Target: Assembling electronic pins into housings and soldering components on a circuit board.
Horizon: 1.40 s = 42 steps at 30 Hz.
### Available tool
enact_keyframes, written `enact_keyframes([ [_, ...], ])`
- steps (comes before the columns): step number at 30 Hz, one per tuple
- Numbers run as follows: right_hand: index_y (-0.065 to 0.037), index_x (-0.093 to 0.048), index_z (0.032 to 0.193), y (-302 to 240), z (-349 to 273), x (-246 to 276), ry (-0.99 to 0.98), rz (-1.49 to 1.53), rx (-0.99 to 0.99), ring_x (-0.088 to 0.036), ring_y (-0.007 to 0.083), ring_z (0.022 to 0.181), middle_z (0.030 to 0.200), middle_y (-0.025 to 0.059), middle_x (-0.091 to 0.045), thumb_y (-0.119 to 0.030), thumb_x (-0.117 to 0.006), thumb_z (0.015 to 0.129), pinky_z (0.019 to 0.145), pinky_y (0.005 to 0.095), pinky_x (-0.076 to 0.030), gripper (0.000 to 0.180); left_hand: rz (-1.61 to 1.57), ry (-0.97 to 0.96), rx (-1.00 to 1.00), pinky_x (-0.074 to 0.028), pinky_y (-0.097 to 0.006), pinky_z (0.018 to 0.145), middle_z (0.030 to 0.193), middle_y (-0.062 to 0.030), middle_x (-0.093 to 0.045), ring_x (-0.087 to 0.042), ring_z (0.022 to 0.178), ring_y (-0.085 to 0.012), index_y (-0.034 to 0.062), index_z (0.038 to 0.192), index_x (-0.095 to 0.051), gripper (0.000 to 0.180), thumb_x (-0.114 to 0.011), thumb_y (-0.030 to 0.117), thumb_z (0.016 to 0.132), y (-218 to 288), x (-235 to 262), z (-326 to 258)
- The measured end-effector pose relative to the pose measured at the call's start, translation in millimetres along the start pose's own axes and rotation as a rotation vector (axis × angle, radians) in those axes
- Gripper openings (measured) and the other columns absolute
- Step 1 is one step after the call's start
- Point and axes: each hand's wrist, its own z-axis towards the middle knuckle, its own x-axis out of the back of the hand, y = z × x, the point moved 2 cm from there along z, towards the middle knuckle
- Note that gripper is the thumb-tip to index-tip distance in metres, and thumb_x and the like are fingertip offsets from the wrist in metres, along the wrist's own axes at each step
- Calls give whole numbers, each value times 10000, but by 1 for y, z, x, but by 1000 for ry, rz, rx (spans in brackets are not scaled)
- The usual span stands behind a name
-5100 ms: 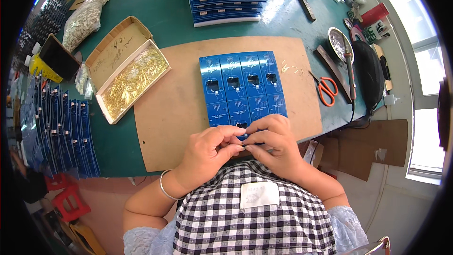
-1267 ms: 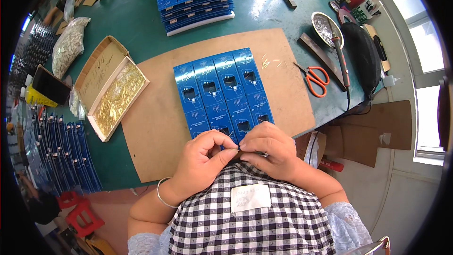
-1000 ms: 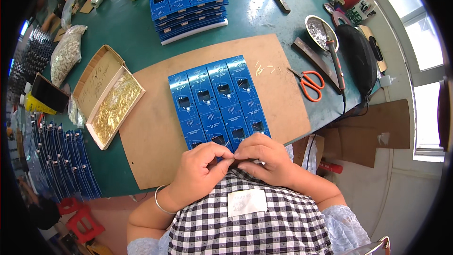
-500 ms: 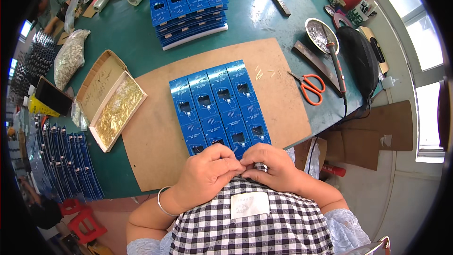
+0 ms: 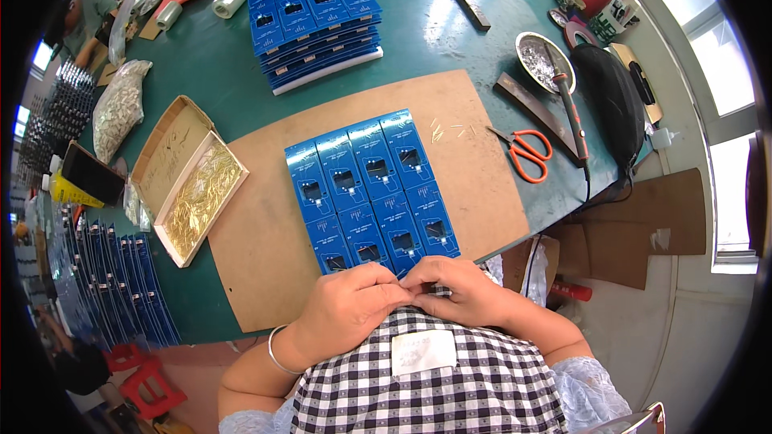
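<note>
Eight blue cards (image 5: 371,191) lie edge to edge in two rows of four on a brown board (image 5: 265,233), each card a long rectangle with a small dark window cut near its middle; the block as a whole is tilted, its long axis running from the hands up and slightly to the person's left, away from the body. In the head view the left hand (image 5: 352,301) and the right hand (image 5: 465,289) meet at their fingertips right at the near edge of the block, pinched together over the bottom of the nearest cards. Whatever sits between the fingers is hidden, so I cannot tell what they hold; the grip is narrow, fingers curled close. A thin bracelet (image 5: 275,350) circles the left wrist. Out beyond the left hand stands an open box of gold-coloured pins (image 5: 201,197) on the green table (image 5: 217,72). Beyond the right hand lie orange scissors (image 5: 527,153), and farther off, past the block, a stack of more blue cards (image 5: 318,20).
</note>
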Motion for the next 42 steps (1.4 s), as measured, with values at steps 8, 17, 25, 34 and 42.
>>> enact_keyframes([
  [8, -48, -686, 906, 13, -20, 34, 459, -52, -269, -637, 209, 811, 940, 77, -680, 27, -674, 811, 658, 298, -505, 121, -56, 219, 163, -499, -246, 611, 828, -78, -686, -644, 728, -152, 12, 871, -692, 128, -706, -70, 773, -16, 20, 13],
  [17, -64, -671, 861, 23, -8, 34, 399, -441, -188, -495, 272, 1128, 1167, 84, -603, -2, -697, 776, 955, 370, -409, 109, -10, 160, 187, -478, -285, 621, 825, -84, -643, -608, 708, -190, 15, 862, -671, 49, -679, -3, 817, -19, 20, 31],
  [25, -80, -672, 856, 24, -3, 29, 415, -490, -184, -480, 283, 1122, 1156, 77, -588, -5, -706, 754, 961, 381, -398, 131, 102, 185, 141, -475, -343, 710, 831, -75, -618, -597, 788, -254, 48, 851, -668, 90, -712, 33, 775, -26, 15, 34],
  [34, -137, -682, 951, 17, -11, 21, 415, -1084, 201, -588, 186, 897, 1068, 10, -649, -147, -678, 686, 814, 369, -379, 266, 241, 192, 72, -422, -341, 757, 869, -54, -591, -538, 835, -233, 72, 830, -691, 86, -727, 42, 759, -28, 10, 36],
  [42, -160, -709, 1004, 17, -16, 23, 375, -1035, 110, -564, 236, 997, 1162, 60, -612, -198, -769, 694, 848, 397, -381, 318, 318, 163, 103, -381, -343, 792, 873, -27, -581, -514, 837, -218, 94, 819, -715, 63, -736, 98, 760, -26, 7, 37],
])
